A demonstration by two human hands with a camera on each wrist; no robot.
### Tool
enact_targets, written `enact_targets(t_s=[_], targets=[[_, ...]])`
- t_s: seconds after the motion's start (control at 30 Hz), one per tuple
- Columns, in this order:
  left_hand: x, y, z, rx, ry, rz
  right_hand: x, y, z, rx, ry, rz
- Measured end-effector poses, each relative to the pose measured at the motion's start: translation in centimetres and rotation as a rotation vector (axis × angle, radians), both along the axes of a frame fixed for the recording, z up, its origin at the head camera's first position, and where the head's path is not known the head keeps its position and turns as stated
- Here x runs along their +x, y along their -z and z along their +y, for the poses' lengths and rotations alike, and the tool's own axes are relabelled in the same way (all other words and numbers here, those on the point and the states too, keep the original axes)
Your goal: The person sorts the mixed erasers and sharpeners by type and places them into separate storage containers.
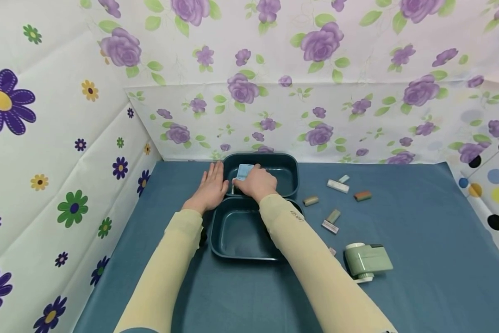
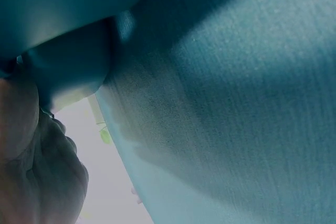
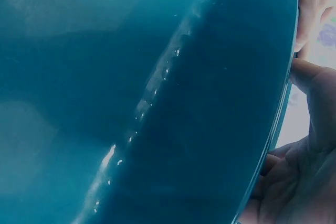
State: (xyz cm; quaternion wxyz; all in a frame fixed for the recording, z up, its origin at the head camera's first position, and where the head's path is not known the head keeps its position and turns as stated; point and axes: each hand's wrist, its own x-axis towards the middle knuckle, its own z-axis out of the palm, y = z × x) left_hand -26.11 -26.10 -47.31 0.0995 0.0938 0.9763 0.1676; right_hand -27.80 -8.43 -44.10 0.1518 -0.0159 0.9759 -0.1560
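My left hand lies with straight fingers along the left side of the far dark teal tray. Over that tray's left part, my right hand holds a light blue packet between thumb and index finger. Below the thumb, a narrow white piece shows at the tray's left wall; its kind is unclear. Nearer stands a second teal tray, under my right forearm. In the right wrist view, the right hand is behind the tray rim, its grip hidden. The left wrist view shows part of the left hand.
Right of the trays lie white blocks, a brownish small piece, a greenish piece and an orange-and-green piece. A pale green device with white parts sits nearer. A flowered cloth wall rises behind the table.
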Motion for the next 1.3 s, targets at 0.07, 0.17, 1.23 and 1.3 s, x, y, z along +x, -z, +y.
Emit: enact_targets(t_s=[0.07, 0.17, 1.23, 1.3], targets=[[0.0, 0.0, 0.0, 0.004, 0.000, -0.001, 0.0, 0.0, 0.1, 0.003, -0.007, -0.006], [-0.1, 0.0, 0.1, 0.000, -0.001, -0.004, 0.0, -0.1, 0.2, -0.004, -0.008, -0.014], [0.1, 0.0, 0.2, 0.007, -0.018, 0.002, -0.2, 0.3, 1.0, -0.005, -0.050, 0.005], [0.0, 0.1, 0.2, 0.007, -0.016, 0.002, -0.2, 0.3, 1.1, -0.006, -0.055, -0.004]])
